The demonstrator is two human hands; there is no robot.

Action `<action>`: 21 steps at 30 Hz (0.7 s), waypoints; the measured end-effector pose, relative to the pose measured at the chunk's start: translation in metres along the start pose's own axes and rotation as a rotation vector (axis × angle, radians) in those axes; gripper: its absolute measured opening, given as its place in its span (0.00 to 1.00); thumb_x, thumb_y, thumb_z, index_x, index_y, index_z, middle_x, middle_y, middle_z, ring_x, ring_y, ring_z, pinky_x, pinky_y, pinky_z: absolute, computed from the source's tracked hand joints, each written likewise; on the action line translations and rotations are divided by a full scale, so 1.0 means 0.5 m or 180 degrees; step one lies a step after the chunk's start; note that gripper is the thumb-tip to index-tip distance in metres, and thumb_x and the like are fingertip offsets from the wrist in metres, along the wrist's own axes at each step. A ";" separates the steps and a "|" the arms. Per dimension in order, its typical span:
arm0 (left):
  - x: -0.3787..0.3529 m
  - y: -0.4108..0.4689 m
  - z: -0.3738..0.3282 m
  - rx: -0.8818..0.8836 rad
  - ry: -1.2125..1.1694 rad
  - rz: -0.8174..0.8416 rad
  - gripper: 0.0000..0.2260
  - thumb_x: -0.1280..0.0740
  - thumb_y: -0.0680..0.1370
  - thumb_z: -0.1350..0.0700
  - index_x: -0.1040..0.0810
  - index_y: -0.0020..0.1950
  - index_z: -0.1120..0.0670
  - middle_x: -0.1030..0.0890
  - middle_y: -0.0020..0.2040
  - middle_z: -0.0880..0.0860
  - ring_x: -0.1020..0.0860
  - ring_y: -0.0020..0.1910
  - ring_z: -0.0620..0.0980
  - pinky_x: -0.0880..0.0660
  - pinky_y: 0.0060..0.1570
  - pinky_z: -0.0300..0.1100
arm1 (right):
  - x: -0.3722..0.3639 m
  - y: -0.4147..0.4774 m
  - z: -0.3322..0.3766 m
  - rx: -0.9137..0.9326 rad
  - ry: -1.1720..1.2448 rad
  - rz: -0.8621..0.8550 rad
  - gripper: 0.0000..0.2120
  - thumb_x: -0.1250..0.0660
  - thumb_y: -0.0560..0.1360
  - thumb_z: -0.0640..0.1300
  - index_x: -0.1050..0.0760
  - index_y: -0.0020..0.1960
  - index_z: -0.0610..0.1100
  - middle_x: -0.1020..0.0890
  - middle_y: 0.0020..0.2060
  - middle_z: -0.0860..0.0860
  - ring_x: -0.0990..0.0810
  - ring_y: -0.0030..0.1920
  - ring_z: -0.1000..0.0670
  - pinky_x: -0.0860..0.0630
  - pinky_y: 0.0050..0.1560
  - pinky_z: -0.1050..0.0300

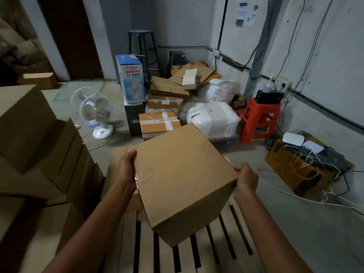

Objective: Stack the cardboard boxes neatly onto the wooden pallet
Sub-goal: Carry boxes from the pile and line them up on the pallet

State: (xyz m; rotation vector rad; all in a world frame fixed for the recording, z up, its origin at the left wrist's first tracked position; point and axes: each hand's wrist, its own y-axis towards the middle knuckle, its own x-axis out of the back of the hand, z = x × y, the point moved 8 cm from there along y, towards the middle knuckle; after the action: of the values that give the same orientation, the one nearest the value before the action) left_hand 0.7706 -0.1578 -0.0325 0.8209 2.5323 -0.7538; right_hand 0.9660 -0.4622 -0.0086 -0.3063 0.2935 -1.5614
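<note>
I hold a plain brown cardboard box in the air above the slatted wooden pallet. My left hand grips its left edge, with fingers curled over the top corner. My right hand grips the right corner. The box is turned at an angle, one corner pointing toward me. Another cardboard box sits on the pallet's far left part, mostly hidden behind the held box and my left arm. Several more plain boxes are stacked at the left.
A white table fan stands on the floor ahead. Behind it lie a blue fan carton, taped parcels and white sacks. A red stool and a box with routers and cables are at the right.
</note>
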 end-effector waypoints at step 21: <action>-0.137 0.074 0.136 0.0966 0.1420 0.0803 0.35 0.47 0.76 0.27 0.34 0.76 0.47 0.30 0.74 0.55 0.30 0.70 0.58 0.35 0.69 0.61 | -0.078 0.180 -0.004 -0.0604 -0.0226 0.1485 0.07 0.38 0.75 0.45 0.24 0.42 0.44 0.21 0.37 0.45 0.22 0.38 0.45 0.27 0.41 0.54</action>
State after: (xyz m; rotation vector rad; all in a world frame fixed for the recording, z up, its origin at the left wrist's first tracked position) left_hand 0.8580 -0.2015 -0.0659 1.5281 2.6403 -0.9709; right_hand 1.0489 -0.4245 -0.0444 -0.4077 0.4257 -1.0631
